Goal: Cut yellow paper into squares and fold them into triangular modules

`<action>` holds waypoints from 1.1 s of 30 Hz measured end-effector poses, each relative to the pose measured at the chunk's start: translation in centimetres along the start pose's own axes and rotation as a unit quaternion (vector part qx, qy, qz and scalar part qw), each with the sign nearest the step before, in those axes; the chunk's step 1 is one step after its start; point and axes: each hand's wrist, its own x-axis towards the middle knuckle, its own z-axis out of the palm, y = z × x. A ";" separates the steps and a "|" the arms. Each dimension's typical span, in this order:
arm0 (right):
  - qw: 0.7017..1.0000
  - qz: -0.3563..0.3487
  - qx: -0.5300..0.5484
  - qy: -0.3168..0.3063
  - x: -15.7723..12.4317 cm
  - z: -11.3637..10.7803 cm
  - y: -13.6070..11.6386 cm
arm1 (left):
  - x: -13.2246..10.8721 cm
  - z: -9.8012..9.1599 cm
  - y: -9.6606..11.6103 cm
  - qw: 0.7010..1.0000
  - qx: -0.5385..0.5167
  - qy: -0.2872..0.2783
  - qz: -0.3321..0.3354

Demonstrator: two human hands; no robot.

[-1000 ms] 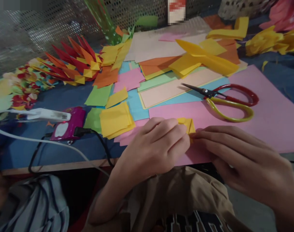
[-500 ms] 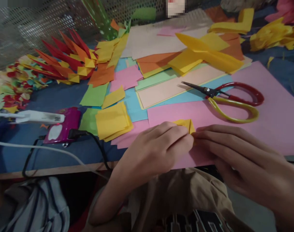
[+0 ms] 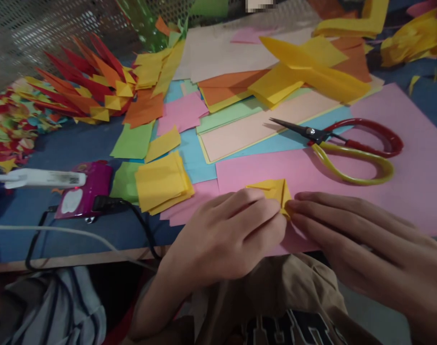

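A small folded piece of yellow paper (image 3: 277,188) with creased triangular flaps lies on the pink sheet (image 3: 261,165) near the front edge. My left hand (image 3: 233,230) has its fingers curled over the left and front of the paper, hiding part of it. At the paper's right corner, the fingertips of my right hand (image 3: 369,244) pinch its edge, with the thumb mostly hidden under the fingers. Just beyond my right hand rest scissors (image 3: 312,134) with one red and one yellow handle, blades pointing left.
A stack of yellow paper squares (image 3: 163,182) lies left of my hands. Farther left are a purple power strip (image 3: 84,191) with a white plug and cords. Red and orange folded paper spikes (image 3: 85,81) stand behind. A co-worker's striped sleeve (image 3: 71,306) shows at lower left.
The right fingers have drawn slightly back along the yellow paper's edge, and more of its folded face shows. The view has shifted a little; the scissors lie where they were.
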 end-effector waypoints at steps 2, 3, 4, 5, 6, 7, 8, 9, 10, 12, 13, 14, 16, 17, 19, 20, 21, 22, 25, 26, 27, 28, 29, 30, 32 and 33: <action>1.000 -0.002 0.004 0.001 0.1 -0.1 0.0 | 0.0 -0.1 0.2 1.000 -0.002 -0.002 -0.006; 1.000 -0.002 0.004 -0.001 0.1 -0.2 0.0 | 0.0 -0.2 0.3 1.000 -0.004 -0.004 -0.009; 1.000 0.000 0.004 -0.001 0.2 -0.2 0.0 | 0.0 -0.3 0.4 1.000 -0.006 -0.007 -0.011; 1.000 0.003 0.004 -0.003 0.3 -0.2 0.0 | 0.0 -0.4 0.5 1.000 -0.006 -0.011 -0.012; 1.000 0.007 0.005 -0.005 0.4 -0.2 0.0 | -0.1 -0.5 0.5 1.000 -0.008 -0.016 -0.013; 1.000 0.009 0.006 -0.005 0.5 -0.2 0.0 | -0.1 -0.5 0.5 1.000 -0.008 -0.021 -0.013; 1.000 0.011 0.009 -0.005 0.6 -0.2 0.1 | -0.1 -0.6 0.6 1.000 -0.008 -0.024 -0.011; 1.000 0.011 0.012 -0.005 0.6 -0.2 0.1 | -0.2 -0.6 0.6 1.000 -0.008 -0.027 -0.011; 1.000 0.009 0.016 -0.005 0.5 -0.2 0.1 | -0.2 -0.6 0.6 0.999 -0.008 -0.029 -0.009; 1.000 0.004 0.024 -0.005 0.3 -0.2 0.1 | -0.1 -0.5 0.5 1.000 -0.008 -0.027 -0.006; 1.000 0.003 0.027 -0.004 0.2 -0.3 0.1 | -0.1 -0.5 0.5 1.000 -0.010 -0.027 -0.008; 1.000 0.004 0.029 -0.004 0.2 -0.3 0.1 | -0.1 -0.4 0.5 1.000 -0.011 -0.027 -0.011; 0.999 0.008 0.031 -0.003 0.1 -0.3 0.1 | -0.1 -0.4 0.5 0.999 -0.014 -0.025 -0.015; 0.999 0.010 0.033 -0.005 0.1 -0.3 0.0 | -0.2 -0.4 0.5 1.000 -0.013 -0.023 -0.014; 0.999 0.015 0.037 -0.004 0.2 -0.3 -0.1 | -0.3 -0.5 0.5 1.000 -0.010 -0.021 -0.007; 0.999 0.015 0.037 -0.004 0.3 -0.2 -0.2 | -0.3 -0.5 0.5 1.000 -0.008 -0.022 -0.004; 0.999 0.013 0.035 -0.001 0.3 -0.2 -0.3 | -0.4 -0.5 0.4 1.000 -0.006 -0.024 -0.002; 0.999 0.009 0.032 0.003 0.3 -0.2 -0.4 | -0.4 -0.5 0.4 1.000 -0.005 -0.025 0.000; 1.000 -0.002 0.023 0.011 0.2 -0.3 -0.5 | -0.4 -0.4 0.4 1.000 0.002 -0.025 0.007; 1.000 -0.003 0.021 0.012 0.1 -0.3 -0.5 | -0.3 -0.4 0.4 1.000 0.004 -0.024 0.007; 1.000 -0.004 0.019 0.009 0.0 -0.4 -0.5 | -0.2 -0.4 0.5 1.000 0.004 -0.025 0.008; 1.000 -0.005 0.016 0.006 -0.1 -0.4 -0.5 | -0.2 -0.4 0.5 1.000 0.004 -0.026 0.007; 1.000 -0.008 0.012 0.001 -0.2 -0.5 -0.4 | -0.1 -0.4 0.6 1.000 0.006 -0.029 0.003; 1.000 -0.011 0.010 -0.005 -0.3 -0.5 -0.4 | -0.1 -0.4 0.6 1.000 0.007 -0.029 0.000; 1.000 -0.007 0.012 -0.016 -0.5 -0.5 -0.3 | -0.1 -0.5 0.7 0.999 0.014 -0.028 -0.003; 1.000 -0.002 0.014 -0.015 -0.5 -0.5 -0.2 | -0.2 -0.5 0.7 0.999 0.021 -0.028 0.001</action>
